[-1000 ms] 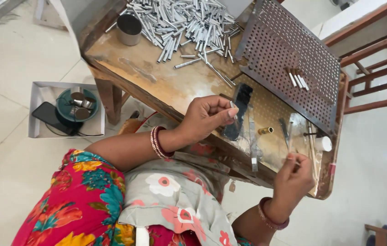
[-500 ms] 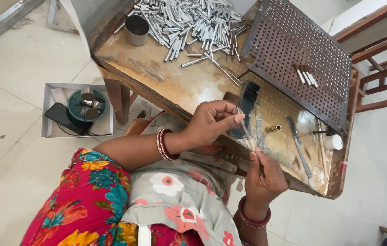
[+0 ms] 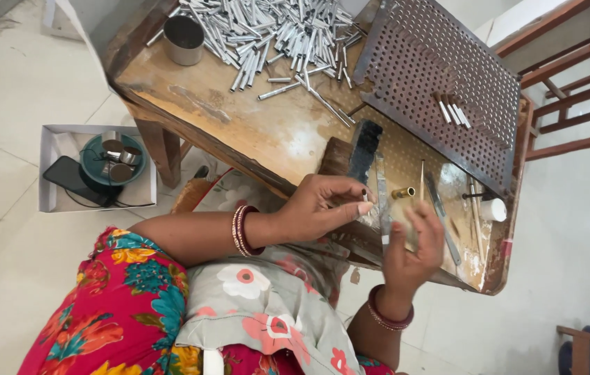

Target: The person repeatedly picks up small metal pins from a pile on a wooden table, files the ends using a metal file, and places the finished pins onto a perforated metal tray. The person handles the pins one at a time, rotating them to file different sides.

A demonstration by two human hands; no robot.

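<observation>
Pinching a small metal tube (image 3: 365, 196) between thumb and fingertips, the left hand (image 3: 322, 208) sits at the near edge of the bench (image 3: 239, 118). Just beside it the right hand (image 3: 413, 246) is loosely open with fingers spread, perhaps touching a flat metal strip (image 3: 381, 201), though blur hides it. A heap of silver tubes (image 3: 274, 28) lies at the far edge, beside a perforated tray (image 3: 441, 76).

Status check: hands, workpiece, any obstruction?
Left hand pinching small metal tube. Right hand open beside it, on flat metal strip. Nothing between hands.
</observation>
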